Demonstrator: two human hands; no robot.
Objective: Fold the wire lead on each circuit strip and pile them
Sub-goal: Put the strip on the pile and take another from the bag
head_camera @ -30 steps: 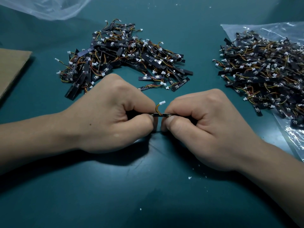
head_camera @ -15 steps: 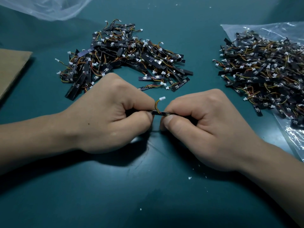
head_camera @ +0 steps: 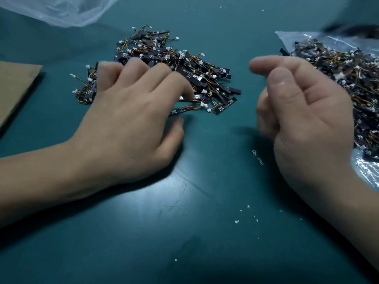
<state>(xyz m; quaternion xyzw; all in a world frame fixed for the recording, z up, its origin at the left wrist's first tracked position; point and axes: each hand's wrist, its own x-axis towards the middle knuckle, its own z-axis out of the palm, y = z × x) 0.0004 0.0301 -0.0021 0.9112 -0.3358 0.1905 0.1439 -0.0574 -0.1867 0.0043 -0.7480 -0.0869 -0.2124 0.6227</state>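
A heap of black circuit strips with orange-yellow wire leads and white plugs lies on the teal table, centre back. My left hand is spread over the heap's near left side, fingers straight and blurred by motion, holding nothing that I can see. My right hand hovers between the two heaps, palm turned up and leftward, fingers loosely curled and empty. A second heap of strips lies on a clear plastic bag at the right, just behind my right hand.
A brown cardboard sheet lies at the left edge. A crumpled clear plastic bag sits at the back left. Small white crumbs dot the teal table in front.
Both hands were pinching one strip between them. They have let go and parted: the left hand moved up onto the centre heap, the right hand swung right toward the bagged heap.
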